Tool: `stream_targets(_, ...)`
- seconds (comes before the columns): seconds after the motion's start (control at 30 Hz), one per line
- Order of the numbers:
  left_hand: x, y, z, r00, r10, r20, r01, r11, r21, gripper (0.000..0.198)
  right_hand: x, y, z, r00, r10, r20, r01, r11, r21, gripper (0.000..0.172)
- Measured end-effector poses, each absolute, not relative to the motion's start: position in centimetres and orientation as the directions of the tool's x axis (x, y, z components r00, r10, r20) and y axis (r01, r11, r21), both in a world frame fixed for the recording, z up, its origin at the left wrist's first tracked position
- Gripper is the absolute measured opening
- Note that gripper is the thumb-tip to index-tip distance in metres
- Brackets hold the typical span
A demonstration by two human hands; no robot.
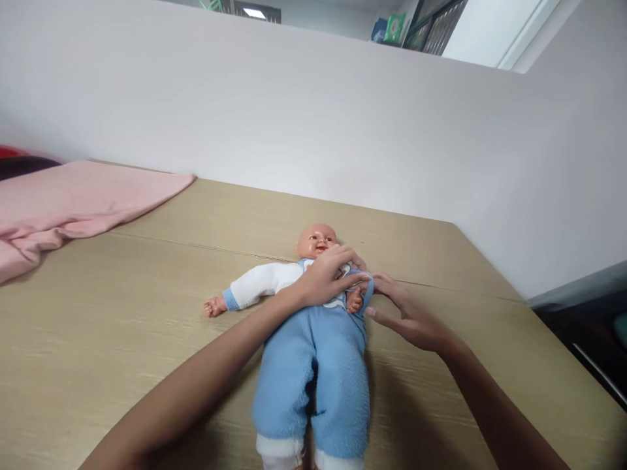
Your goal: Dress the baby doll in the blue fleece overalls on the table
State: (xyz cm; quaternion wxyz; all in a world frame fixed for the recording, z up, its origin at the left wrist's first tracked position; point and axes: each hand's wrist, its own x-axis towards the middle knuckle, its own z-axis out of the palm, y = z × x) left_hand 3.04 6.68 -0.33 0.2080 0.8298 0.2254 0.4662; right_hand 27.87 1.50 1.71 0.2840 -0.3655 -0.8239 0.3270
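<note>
A bald baby doll (pixel 313 352) lies on its back, dressed in a blue and white fleece outfit, its head pointing away from me. My left hand (pixel 326 274) rests across the doll's chest, thumb and fingers closing on the white and blue sleeve (pixel 349 269) on the right side. From the right, my right hand (pixel 404 310) grips the stretched blue edging (pixel 371 287), thumb below and fingers above. Between my hands the doll's small hand (pixel 354 301) pokes out. Its other arm (pixel 262 281) stretches to the left, in a white sleeve with a blue cuff.
A wooden table (pixel 147 352) with a seam across it carries the doll. Pink cloth (pixel 98 196) covers its far left, near a red and dark object (pixel 24 160). Behind stands a pale wall (pixel 294 117) with an opening above. A dark object (pixel 582 320) borders the right edge.
</note>
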Motion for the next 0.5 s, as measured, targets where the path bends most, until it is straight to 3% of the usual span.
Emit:
stream_targets(0.1, 3.3, 6.9, -1.0, 0.513, 0.59, 0.623, 0.288, -0.802, 0.523, 0.031, 27.8, 0.8, -1.3, -0.368, 0.916, 0.162, 0.197, 0.247, -0.949, 0.027)
stream_targets(0.2, 3.5, 7.1, -1.7, 0.588, 0.633, 0.503, 0.398, -0.768, 0.502, 0.027, 27.0, 0.5, -4.4, -0.18, 0.984, 0.011, -0.075, -0.002, -0.997, 0.038)
stream_targets(0.33, 3.8, 7.3, -2.2, 0.6, 0.704, 0.38, 0.48, -0.697, 0.533, 0.016, 26.2, 0.6, -6.8, -0.009, 1.0, 0.013, -0.071, 0.012, -0.997, 0.042)
stream_targets(0.5, 4.0, 7.4, -2.5, 0.56, 0.745, 0.363, 0.47, -0.647, 0.601, 0.016, 26.3, 1.8, -8.5, 0.083, 0.993, 0.09, 0.023, 0.088, -0.996, 0.039)
